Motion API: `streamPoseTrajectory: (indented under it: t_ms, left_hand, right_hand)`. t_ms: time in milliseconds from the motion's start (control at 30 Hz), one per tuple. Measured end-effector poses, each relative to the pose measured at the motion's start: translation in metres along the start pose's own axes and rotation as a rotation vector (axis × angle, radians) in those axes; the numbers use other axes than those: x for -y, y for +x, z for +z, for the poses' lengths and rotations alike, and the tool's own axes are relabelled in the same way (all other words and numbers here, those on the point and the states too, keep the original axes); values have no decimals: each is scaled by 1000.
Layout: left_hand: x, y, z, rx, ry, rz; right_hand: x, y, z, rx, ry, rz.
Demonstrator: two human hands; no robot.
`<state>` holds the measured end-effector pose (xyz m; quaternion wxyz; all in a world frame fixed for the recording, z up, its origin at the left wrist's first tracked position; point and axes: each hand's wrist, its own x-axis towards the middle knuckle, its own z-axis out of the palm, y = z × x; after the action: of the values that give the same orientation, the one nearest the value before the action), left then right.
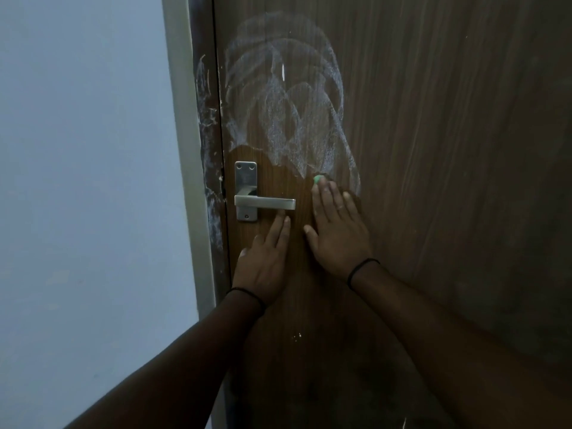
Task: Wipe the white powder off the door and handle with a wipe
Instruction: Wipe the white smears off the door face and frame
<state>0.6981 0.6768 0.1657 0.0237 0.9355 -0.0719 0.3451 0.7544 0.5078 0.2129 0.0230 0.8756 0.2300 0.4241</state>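
Observation:
A brown wooden door (pixel 433 150) fills the view, smeared with swirls of white powder (pixel 288 97) above the handle. The silver lever handle (pixel 264 202) sits on its metal plate at the door's left edge and looks free of powder. My right hand (pixel 337 227) lies flat on the door, its straight fingers pressing a small green wipe (pixel 318 180) at the lower edge of the powder. Most of the wipe is hidden under the fingers. My left hand (pixel 266 261) rests flat on the door just under the handle, fingertips touching the lever's underside.
The dark door frame (pixel 210 144) left of the door also carries white powder streaks. Beyond it is a pale blue wall (pixel 86 181). A few white specks (pixel 297 335) sit low on the door.

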Motion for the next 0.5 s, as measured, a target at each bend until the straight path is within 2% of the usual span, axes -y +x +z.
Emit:
streamPoseTrajectory:
  t_ms: [200, 267, 367, 433, 500]
  left_hand:
    - [3, 13, -4, 4, -24, -28]
    - [0, 18, -1, 24, -9, -16]
    - [-7, 20, 2, 32, -43, -61]
    - [-11, 20, 6, 20, -18, -65]
    - [-11, 20, 6, 5, -5, -81]
  right_hand:
    - [-25, -13, -3, 16, -54, -20]
    - [-34, -17, -5, 24, -27, 57]
    - [-36, -27, 0, 59, -56, -22]
    - [-39, -31, 2, 43, -40, 56]
    - [-42, -35, 4, 56, -40, 34]
